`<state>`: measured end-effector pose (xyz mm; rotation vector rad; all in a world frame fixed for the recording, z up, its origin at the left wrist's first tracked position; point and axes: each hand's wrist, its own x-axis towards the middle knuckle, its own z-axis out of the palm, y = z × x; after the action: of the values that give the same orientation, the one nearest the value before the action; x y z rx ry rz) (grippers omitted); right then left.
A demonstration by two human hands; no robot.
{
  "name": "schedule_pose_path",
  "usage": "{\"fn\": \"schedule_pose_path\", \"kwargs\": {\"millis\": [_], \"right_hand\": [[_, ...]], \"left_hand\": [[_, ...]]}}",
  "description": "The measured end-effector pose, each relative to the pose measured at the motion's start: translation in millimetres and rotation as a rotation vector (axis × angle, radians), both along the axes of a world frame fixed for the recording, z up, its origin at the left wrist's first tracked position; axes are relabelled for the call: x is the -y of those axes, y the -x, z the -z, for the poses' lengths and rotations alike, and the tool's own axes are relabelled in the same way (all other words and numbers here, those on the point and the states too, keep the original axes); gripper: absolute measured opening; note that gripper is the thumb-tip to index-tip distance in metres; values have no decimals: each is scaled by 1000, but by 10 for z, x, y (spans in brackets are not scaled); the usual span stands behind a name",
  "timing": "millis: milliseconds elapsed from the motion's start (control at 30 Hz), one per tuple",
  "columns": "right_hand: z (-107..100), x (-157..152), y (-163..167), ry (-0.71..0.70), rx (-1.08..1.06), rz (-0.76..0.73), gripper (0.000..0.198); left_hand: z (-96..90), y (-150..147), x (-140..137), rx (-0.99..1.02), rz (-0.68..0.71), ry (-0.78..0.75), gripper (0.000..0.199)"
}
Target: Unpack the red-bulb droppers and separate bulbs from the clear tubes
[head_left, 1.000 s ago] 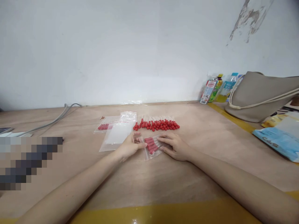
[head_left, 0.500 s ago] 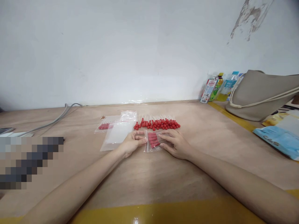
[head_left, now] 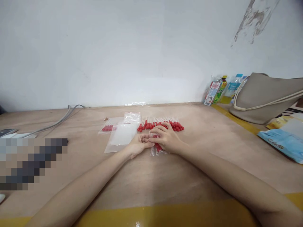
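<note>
A small clear zip-lock bag [head_left: 155, 152] holding several red-tipped sticks lies on the table in front of me, partly hidden under my right hand. My left hand [head_left: 137, 145] pinches the bag's left edge between thumb and fingers. Reaching across the bag from the right, my right hand [head_left: 169, 139] has its fingertips closed at that same edge, against the left fingertips. Just behind my hands a row of loose red-tipped sticks [head_left: 178, 126] lies with the pale ends pointing away.
Left of the sticks lie flat clear bags [head_left: 123, 135] and another bag with red-tipped sticks [head_left: 107, 128]. A grey cable [head_left: 60, 119] runs along the left. Bottles [head_left: 229, 91], a drink carton [head_left: 212, 92], a grey-beige bag [head_left: 262, 97] and a blue packet [head_left: 279, 143] stand or lie at the right.
My right hand has moved left over the bag, from its right side to the left edge, covering much of the red tips inside. The left hand keeps its pinch.
</note>
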<state>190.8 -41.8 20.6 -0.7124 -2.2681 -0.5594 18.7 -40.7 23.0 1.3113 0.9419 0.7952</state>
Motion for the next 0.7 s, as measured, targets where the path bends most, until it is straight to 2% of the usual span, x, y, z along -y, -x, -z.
{"fn": "schedule_pose_path", "kwargs": {"millis": [167,433,533,600,700], "right_hand": [[64,-60,-35,-103,-10,-44,21],[107,-59,-36,-66,-29,11,21],[91,-43,-43,-69,-27,29,22],[95,-37,-48,-67,-30,41,22],[118,-40,-57,-41,-29,60,21]], "left_hand": [[6,12,-6,-67,-23,-20,43],[-12,20,-16,-30,36,-3,38],[10,9,-30,-1,-1,1,38],[30,-6,-37,-29,-19,-64,37],[56,-24,-48,-126,-15,-247,37]]}}
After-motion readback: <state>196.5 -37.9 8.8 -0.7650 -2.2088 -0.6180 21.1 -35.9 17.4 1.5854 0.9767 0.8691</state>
